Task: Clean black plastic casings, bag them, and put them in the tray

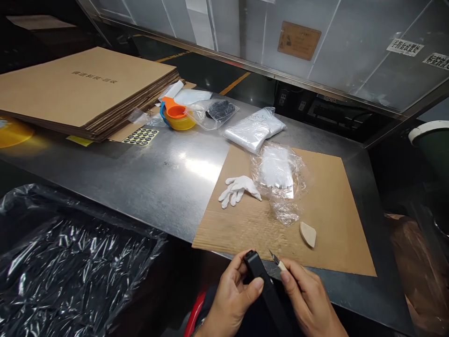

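My left hand (233,292) is wrapped round a long black plastic part (263,285) at the bottom of the view, near the table's front edge. My right hand (308,299) pinches a small knife (277,260) whose blade tip points up beside the top of the black part. Both hands hover just in front of a brown cardboard sheet (329,210) that lies on the metal table (157,178). On the sheet lie a white glove (238,188), a crumpled clear plastic bag (278,180) and a small beige wedge (308,234).
A stack of flat cardboard (80,89) fills the back left. Near it sit orange and yellow bowls (176,116), a sticker sheet (141,136), and bags of white and dark items (254,128). A bin lined with black plastic (70,262) stands at the lower left.
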Available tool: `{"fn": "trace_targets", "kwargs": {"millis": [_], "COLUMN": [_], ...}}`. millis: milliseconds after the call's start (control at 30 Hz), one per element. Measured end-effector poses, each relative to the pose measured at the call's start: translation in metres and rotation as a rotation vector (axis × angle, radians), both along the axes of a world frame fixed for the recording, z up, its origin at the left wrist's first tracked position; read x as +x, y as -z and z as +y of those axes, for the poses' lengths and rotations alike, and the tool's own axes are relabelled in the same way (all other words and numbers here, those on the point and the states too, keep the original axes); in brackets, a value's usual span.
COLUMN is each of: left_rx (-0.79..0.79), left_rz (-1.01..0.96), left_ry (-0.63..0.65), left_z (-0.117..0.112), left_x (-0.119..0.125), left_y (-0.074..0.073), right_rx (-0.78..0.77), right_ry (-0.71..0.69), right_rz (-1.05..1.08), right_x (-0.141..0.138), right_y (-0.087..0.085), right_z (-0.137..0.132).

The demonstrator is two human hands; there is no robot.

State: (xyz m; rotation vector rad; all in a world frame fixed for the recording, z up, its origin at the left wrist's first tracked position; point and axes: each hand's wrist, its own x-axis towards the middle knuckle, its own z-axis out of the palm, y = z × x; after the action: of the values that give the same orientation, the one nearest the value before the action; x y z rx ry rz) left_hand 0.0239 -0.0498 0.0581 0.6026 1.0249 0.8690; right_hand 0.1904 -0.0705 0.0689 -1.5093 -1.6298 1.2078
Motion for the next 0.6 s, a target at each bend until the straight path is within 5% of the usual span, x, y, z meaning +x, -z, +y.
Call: {"fn": "trace_targets", "kwargs": {"millis": [200, 400, 600], "left_rx": [-0.004, 0.057, 0.062], "left_rz": [-0.028, -0.124, -0.139], "left_ry": [0.01, 0.132, 0.153], "left_z": [-0.005, -0.005, -0.003], "left_x": [0.002, -0.002, -0.001], "left_y": [-0.001, 0.002, 0.007], "right_rx": [-0.187, -0.405, -0.46], "right_ry": [0.038, 0.029, 0.09], "right_rz": [0.183, 0.638, 0.75], "right_x": [-0.008, -0.018, -0.017], "right_y": [0.002, 0.013, 0.019], "right_z": [0.015, 0.03, 0.026]}}
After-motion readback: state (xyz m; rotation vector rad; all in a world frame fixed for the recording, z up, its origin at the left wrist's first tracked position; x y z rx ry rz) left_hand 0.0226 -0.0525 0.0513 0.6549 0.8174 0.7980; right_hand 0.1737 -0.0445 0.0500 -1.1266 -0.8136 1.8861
